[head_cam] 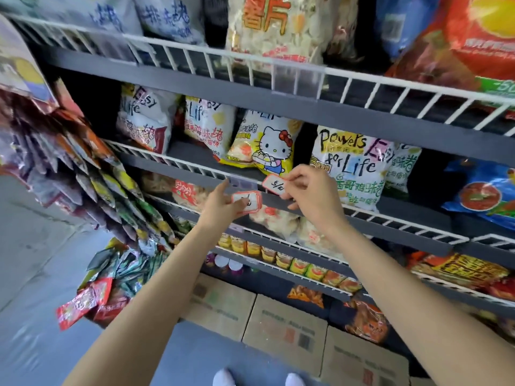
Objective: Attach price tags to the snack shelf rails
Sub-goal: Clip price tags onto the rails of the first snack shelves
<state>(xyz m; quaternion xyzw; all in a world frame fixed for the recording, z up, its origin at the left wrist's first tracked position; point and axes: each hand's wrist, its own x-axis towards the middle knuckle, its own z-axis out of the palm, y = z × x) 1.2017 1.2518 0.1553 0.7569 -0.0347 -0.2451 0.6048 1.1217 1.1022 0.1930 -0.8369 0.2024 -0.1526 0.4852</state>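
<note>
Head view: tags at the rail's front edge.
Tag [275, 184]: thin, light, bendy card; pinch by its edge.
Right hand [312, 190]: fingertips pinch it against the rail [362, 201].
Left hand [223, 204]: thumb grips a stack [248, 202], forefinger out.

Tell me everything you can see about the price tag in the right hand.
The price tag is a small white card with a red-orange border, rounded corners and dark handwriting too blurred to read. It looks like thin paper or card. The right hand pinches its right end, holding it tilted just in front of the grey shelf rail, below the Hello Kitty snack bag.
</note>
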